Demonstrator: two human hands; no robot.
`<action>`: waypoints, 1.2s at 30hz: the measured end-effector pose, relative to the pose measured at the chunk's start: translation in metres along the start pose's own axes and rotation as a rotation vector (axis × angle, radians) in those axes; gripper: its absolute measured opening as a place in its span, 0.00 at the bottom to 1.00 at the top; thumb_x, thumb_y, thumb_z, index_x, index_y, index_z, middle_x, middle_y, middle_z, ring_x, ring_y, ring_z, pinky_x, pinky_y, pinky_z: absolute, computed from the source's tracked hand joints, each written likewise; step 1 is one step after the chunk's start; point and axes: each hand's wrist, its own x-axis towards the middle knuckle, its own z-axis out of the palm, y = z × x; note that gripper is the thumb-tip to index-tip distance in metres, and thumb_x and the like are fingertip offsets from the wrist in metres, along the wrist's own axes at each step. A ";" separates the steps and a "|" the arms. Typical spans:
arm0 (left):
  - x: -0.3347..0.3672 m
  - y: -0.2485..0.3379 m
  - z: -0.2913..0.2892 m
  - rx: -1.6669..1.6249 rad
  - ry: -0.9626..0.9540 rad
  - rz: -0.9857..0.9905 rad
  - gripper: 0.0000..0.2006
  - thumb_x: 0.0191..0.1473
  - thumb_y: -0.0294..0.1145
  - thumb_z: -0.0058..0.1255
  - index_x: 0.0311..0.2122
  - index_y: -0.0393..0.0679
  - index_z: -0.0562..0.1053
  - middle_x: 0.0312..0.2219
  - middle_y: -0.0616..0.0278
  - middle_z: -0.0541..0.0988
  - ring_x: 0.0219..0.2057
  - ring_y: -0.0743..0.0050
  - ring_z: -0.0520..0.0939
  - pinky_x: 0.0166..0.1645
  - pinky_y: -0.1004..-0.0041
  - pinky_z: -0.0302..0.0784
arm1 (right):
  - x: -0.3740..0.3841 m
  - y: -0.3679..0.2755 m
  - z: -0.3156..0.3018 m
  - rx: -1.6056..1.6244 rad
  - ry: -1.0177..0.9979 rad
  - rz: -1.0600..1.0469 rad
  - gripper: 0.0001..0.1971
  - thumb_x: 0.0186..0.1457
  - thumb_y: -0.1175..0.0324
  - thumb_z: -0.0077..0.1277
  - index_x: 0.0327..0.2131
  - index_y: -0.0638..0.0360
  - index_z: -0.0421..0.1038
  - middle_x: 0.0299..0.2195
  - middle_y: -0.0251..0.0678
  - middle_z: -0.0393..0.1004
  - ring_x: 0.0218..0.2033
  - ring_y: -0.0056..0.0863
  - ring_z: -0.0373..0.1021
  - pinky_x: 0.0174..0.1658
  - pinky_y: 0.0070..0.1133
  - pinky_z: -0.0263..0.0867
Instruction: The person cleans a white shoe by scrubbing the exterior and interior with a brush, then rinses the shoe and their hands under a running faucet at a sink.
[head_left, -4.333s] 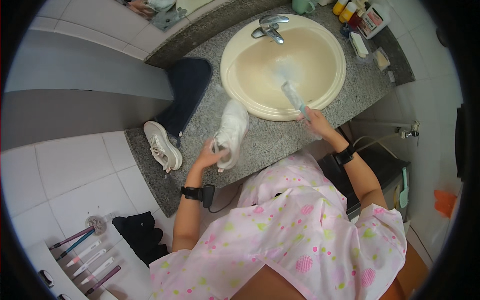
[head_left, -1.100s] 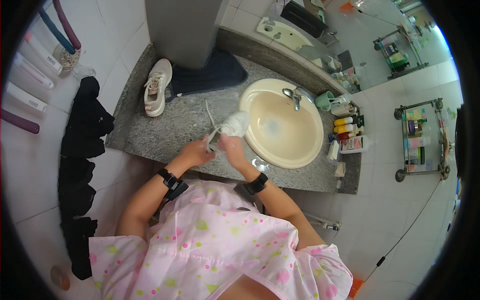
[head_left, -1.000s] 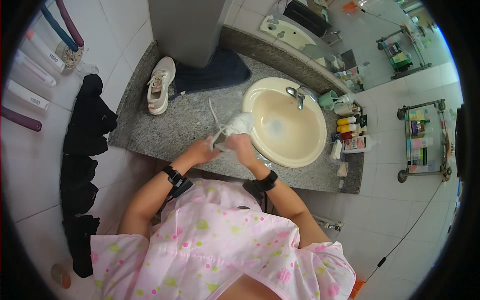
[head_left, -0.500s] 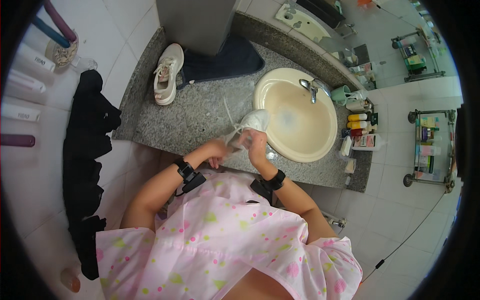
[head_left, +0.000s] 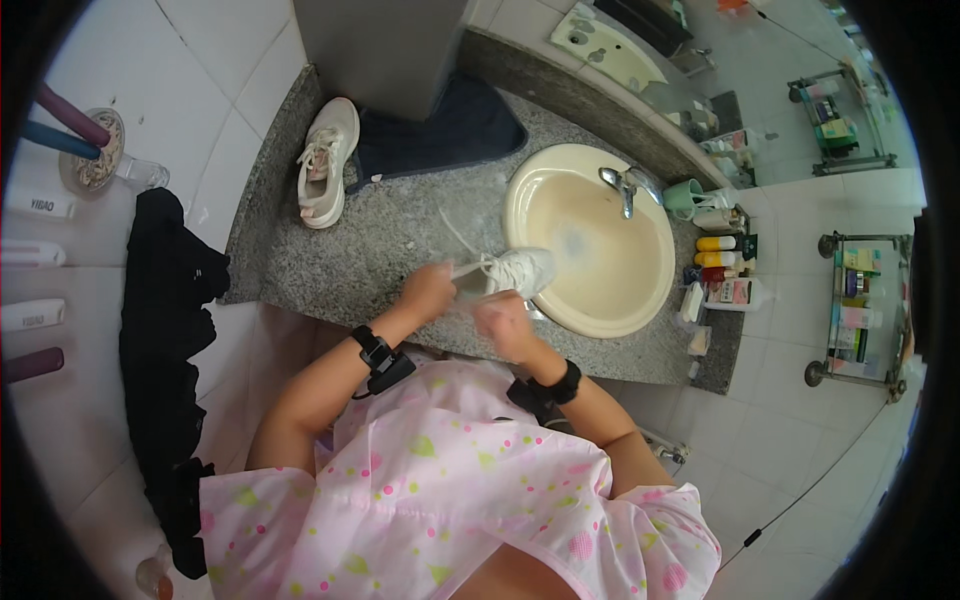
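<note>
A white lace-up sneaker (head_left: 524, 271) lies at the counter's front, its toe over the sink's left rim. My left hand (head_left: 428, 291) is closed at the shoe's opening end, on a pale strip of it; I cannot tell whether that is tongue or lace. A loose white shoelace (head_left: 457, 231) trails from the shoe toward the back left. My right hand (head_left: 508, 326) is curled into a loose fist at the shoe's near side, slightly blurred, and what its fingers hold is hidden. A second white sneaker (head_left: 328, 160) rests at the counter's back left.
The cream oval sink (head_left: 647, 292) with its chrome faucet (head_left: 625, 190) is set in the granite counter (head_left: 380, 235). A dark cloth (head_left: 430, 140) lies by a grey box-like block (head_left: 375, 50). Bottles (head_left: 735, 292) and a green cup (head_left: 683, 197) stand to the right.
My hands have moved apart, the left one up and leftward along the shoe, the right one lower. The shoe at the sink sits slightly lower in view, with its laced top showing more.
</note>
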 end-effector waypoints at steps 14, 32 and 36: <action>-0.002 0.014 -0.004 -0.073 0.075 0.039 0.20 0.47 0.22 0.42 0.48 0.31 0.67 0.27 0.42 0.77 0.13 0.58 0.77 0.19 0.64 0.75 | -0.011 0.019 -0.005 -0.079 0.067 -0.083 0.20 0.54 0.63 0.34 0.11 0.59 0.51 0.10 0.36 0.53 0.12 0.33 0.51 0.18 0.27 0.48; 0.007 0.016 0.000 -0.013 0.163 0.001 0.06 0.45 0.23 0.47 0.31 0.34 0.69 0.23 0.42 0.76 0.26 0.42 0.79 0.31 0.53 0.74 | -0.010 -0.001 -0.019 0.012 -0.055 0.014 0.14 0.49 0.70 0.37 0.14 0.63 0.54 0.13 0.40 0.56 0.15 0.37 0.54 0.22 0.28 0.53; 0.006 0.018 0.004 0.010 0.164 0.028 0.08 0.44 0.25 0.48 0.32 0.36 0.69 0.26 0.43 0.77 0.30 0.42 0.78 0.34 0.52 0.73 | -0.019 0.006 -0.013 -0.086 -0.053 -0.046 0.14 0.49 0.70 0.37 0.13 0.63 0.55 0.13 0.41 0.55 0.15 0.38 0.53 0.23 0.28 0.53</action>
